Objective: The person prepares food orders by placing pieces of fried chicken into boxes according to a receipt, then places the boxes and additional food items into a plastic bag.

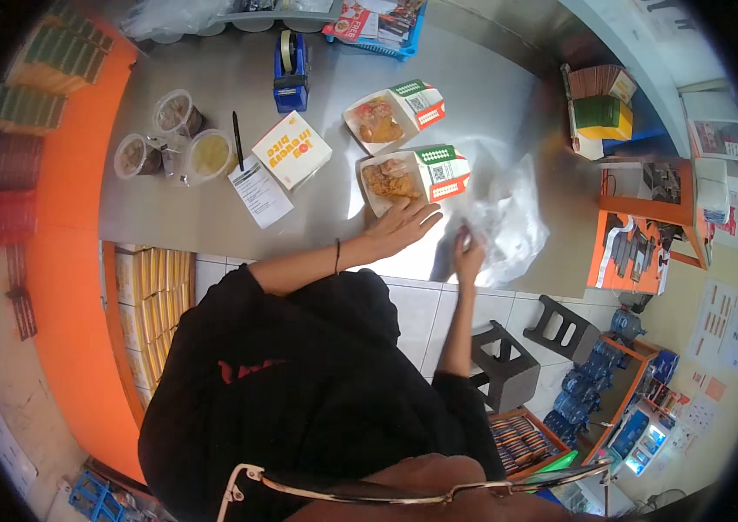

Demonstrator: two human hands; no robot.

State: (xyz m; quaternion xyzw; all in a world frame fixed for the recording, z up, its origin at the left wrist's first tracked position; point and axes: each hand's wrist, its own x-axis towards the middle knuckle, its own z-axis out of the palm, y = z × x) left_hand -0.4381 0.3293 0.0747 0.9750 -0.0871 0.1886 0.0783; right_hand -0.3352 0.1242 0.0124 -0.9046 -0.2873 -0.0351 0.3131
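A broad, brushed-metal counter (212,65) is carrying everything within reach, and on its right part a crumpled, clear plastic bag (515,222) is lying with its longer direction running from near to far. Left of the bag, a white, green and red open cardboard box (431,174) is sitting with its long axis running roughly left to right, its flap facing the bag and its tray, holding golden-brown fried chicken (392,180), pointing left. A matching open cardboard box (415,104) is standing just beyond it. The left hand (399,229) is the nearer one to the front box, which is lying straight ahead of it; palm down, it is reaching in from the left with fingers extended and apart, at the box's near edge, though contact is not clear. The right hand (470,254) is nearer the bag, pointing away from the body beside its left edge; its fingers are curling together, but whether they are gripping the film cannot be told.
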